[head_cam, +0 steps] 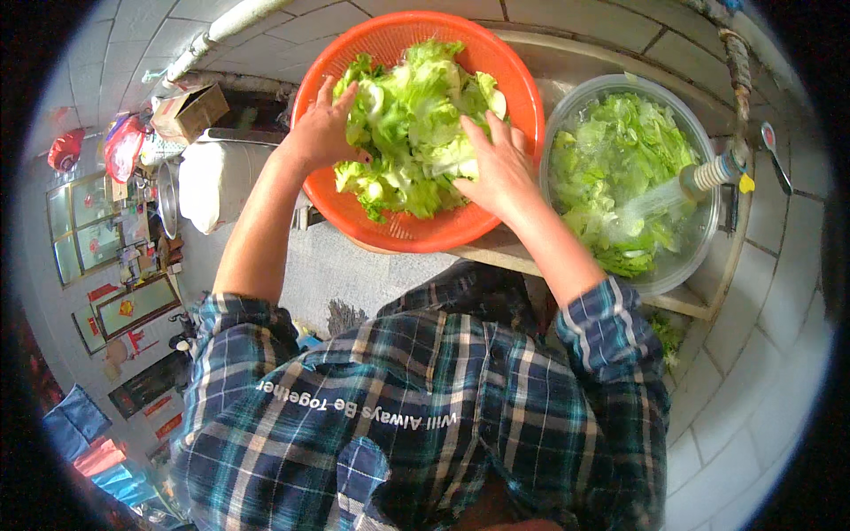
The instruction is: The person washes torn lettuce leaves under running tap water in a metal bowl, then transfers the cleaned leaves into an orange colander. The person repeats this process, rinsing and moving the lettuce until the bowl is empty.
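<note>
A red plastic colander (425, 239) stands before me, heaped with torn green lettuce leaves (418, 126). My left hand (325, 129) is at the left side of the heap, fingers spread, by the leaves and the colander's wall. On the heap's right side lies my right hand (498, 156), its fingers apart and touching the leaves. Neither hand is closed around anything. To the right is a clear plastic basin (710, 219) with more lettuce (617, 152) in water. Water pours into it from a tap (714, 174) with a ribbed, wrapped neck.
A stone sink edge (684, 302) runs under the basin. A spoon (775, 156) hangs on the tiled wall at right. Left of the colander are a white sack (222, 182), an open cardboard box (189, 113) and a metal pan (168, 199). A pipe (232, 23) crosses the top left.
</note>
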Tool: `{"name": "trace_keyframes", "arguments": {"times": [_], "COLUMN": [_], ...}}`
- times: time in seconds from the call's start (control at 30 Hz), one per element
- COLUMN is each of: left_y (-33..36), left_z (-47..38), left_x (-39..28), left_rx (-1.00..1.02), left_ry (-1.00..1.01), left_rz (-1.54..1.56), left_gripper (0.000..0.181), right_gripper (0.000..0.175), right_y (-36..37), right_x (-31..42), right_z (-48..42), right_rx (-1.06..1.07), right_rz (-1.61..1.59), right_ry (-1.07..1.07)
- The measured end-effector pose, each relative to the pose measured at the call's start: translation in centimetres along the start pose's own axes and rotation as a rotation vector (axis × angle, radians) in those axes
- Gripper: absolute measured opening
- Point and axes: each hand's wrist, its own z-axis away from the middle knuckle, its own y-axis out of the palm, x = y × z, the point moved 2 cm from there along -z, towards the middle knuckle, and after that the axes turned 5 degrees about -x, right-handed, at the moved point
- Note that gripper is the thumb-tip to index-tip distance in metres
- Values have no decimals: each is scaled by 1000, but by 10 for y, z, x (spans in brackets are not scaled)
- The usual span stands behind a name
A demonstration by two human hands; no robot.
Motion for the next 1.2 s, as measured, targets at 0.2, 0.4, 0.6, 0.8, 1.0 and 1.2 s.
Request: {"name": "trace_keyframes", "arguments": {"times": [0.2,0.4,0.6,0.8,1.0,1.2], "left_y": [-48,14,129,164,203,106], "left_z": [-5,-28,-115,-153,-160,-166], "left_x": [-74,-241,-367,-377,-397,-358], "left_rx": [-405,-142,484,1122,1050,748], "left_ry": [133,488,215,148,58,271], "left_rz": [224,812,364,771,1112,914], "left_gripper": [66,81,144,114,114,93], "right_gripper": [50,105,92,78,64,47], "right_y": [-18,-35,-29,1,-24,-95], "right_x": [-77,-210,-326,-332,-282,-253], "right_z": [43,129,147,123,133,151], "right_rx": [-384,-245,-188,-313,-429,-482], "right_rz": [-91,648,671,-266,-1300,-529], "right_ry": [111,496,889,914,930,716]}}
